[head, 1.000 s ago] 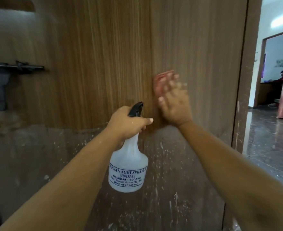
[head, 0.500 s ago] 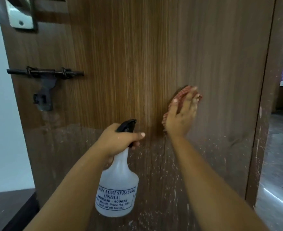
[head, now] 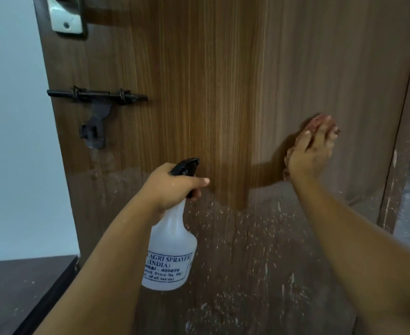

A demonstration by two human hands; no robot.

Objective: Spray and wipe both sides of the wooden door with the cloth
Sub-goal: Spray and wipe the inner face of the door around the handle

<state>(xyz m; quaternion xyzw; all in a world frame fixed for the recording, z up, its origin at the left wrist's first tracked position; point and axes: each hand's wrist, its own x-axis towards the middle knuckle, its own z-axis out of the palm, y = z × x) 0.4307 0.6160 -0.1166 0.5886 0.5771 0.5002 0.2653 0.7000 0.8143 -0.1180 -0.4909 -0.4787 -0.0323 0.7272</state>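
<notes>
Since the earlier frame the right hand (head: 311, 151) and the cloth (head: 316, 125) have slid rightward across the door (head: 223, 81), now nearer its right edge than its middle. Right hand is flat, fingers straight, pressing the reddish cloth against the wood; the cloth peeks out above the fingertips and below the wrist side. Left hand (head: 175, 183) grips the neck of the spray bottle (head: 169, 257), fingers curled round it under the black nozzle (head: 186, 165), thumb lying forward. The bottle hangs upright, white, printed label facing the camera, just off the door face. Hands are well apart. Door: upper part clean wood grain, lower part dull with white specks. Black slide bolt (head: 97, 96) near the left edge, metal plate (head: 66, 16) at the top left corner. Pale wall (head: 10, 129) left, dark ledge (head: 18, 291) at bottom left.
</notes>
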